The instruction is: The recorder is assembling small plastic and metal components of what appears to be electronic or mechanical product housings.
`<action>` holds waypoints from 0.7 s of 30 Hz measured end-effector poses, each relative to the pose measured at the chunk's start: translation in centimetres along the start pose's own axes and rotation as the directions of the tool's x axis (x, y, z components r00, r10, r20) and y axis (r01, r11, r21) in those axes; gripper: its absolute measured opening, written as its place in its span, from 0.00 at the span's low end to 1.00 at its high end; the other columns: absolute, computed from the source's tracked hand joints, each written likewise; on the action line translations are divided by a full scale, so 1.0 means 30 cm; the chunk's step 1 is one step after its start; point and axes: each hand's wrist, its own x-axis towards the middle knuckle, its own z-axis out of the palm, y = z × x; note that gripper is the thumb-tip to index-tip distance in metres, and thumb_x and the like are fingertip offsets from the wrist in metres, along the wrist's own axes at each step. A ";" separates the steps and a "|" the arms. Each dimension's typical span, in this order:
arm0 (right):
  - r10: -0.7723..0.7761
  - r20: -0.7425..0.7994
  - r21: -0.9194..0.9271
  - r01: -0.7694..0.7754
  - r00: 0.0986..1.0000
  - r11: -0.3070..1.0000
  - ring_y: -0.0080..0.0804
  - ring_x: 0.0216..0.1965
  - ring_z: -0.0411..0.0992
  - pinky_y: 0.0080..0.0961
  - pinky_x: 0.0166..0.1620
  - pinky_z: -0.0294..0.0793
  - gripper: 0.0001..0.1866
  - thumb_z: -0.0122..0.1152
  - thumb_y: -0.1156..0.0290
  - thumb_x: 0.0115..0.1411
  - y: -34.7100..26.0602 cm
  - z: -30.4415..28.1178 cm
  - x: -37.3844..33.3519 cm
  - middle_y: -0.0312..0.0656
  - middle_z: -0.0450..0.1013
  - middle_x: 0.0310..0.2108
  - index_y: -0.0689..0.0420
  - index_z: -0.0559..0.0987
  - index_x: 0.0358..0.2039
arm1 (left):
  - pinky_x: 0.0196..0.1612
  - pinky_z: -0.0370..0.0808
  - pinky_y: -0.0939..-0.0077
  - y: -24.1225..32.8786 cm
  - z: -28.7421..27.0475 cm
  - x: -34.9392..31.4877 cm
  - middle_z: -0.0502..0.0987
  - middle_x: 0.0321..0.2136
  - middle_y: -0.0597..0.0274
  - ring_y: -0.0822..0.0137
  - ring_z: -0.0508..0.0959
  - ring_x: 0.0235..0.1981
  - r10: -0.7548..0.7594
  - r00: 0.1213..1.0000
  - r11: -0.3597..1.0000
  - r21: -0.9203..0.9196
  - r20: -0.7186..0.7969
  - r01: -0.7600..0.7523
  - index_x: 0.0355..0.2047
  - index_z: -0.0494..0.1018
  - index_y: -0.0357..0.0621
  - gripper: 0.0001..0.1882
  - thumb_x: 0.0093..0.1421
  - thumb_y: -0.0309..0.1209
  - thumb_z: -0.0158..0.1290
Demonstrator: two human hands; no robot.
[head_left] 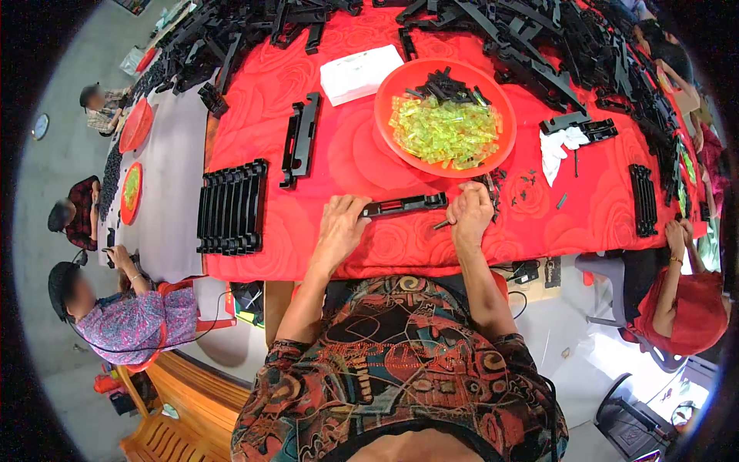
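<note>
A long black plastic frame (pixel 403 205) with a slot along it lies crosswise just above the red cloth. My left hand (pixel 340 225) grips its left end between thumb and fingers. Close to the frame's right end, my right hand (pixel 470 209) is closed, and a small dark stick-like piece (pixel 441 225) pokes out from its fingers. Beyond both hands stands a red bowl (pixel 385 129) of yellow-green clear pieces (pixel 445 132) and small black pieces (pixel 446 86). Tiny black bits (pixel 523 185) are scattered beside my right hand.
Black frames stand in a row (pixel 232 208) at left; another lies alone (pixel 300 140). A white box (pixel 360 73), a crumpled white tissue (pixel 556 150) and a big heap of black frames (pixel 531 54) lie farther off. People sit at left (pixel 131 316) and right (pixel 685 308).
</note>
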 end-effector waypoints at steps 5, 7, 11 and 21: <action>0.014 0.023 0.012 -0.015 1.000 1.000 0.15 0.09 0.47 0.18 0.11 0.51 0.07 0.47 0.71 0.64 0.007 -0.013 0.005 0.27 0.51 0.11 0.58 0.68 0.29 | 0.47 0.67 0.60 0.033 -0.040 0.016 0.73 0.38 0.52 0.51 0.70 0.43 -0.034 0.999 0.999 0.024 0.023 0.034 0.45 0.71 0.39 0.21 0.50 0.31 0.59; 0.018 0.026 0.008 -0.018 1.000 1.000 0.15 0.09 0.47 0.18 0.12 0.51 0.07 0.47 0.71 0.64 0.004 -0.012 0.004 0.27 0.51 0.11 0.58 0.68 0.29 | 0.46 0.67 0.59 0.030 -0.054 0.026 0.73 0.38 0.50 0.49 0.70 0.42 -0.041 0.999 0.999 0.016 0.032 0.040 0.45 0.71 0.38 0.21 0.51 0.34 0.59; 0.024 0.035 -0.004 -0.023 0.999 1.000 0.15 0.09 0.47 0.18 0.12 0.51 0.07 0.46 0.71 0.64 -0.004 -0.004 -0.001 0.28 0.52 0.11 0.58 0.67 0.28 | 0.44 0.68 0.61 0.001 -0.058 0.076 0.75 0.36 0.51 0.50 0.72 0.39 0.083 0.986 0.997 0.010 -0.146 -0.083 0.40 0.73 0.38 0.16 0.52 0.31 0.58; 0.024 0.037 -0.023 -0.023 0.999 0.999 0.16 0.09 0.48 0.19 0.11 0.52 0.08 0.46 0.72 0.64 -0.005 -0.009 0.008 0.29 0.53 0.11 0.57 0.66 0.26 | 0.40 0.70 0.63 0.042 -0.020 0.398 0.76 0.29 0.56 0.55 0.75 0.34 0.347 0.904 0.938 0.090 -0.250 -0.335 0.32 0.75 0.39 0.07 0.51 0.24 0.56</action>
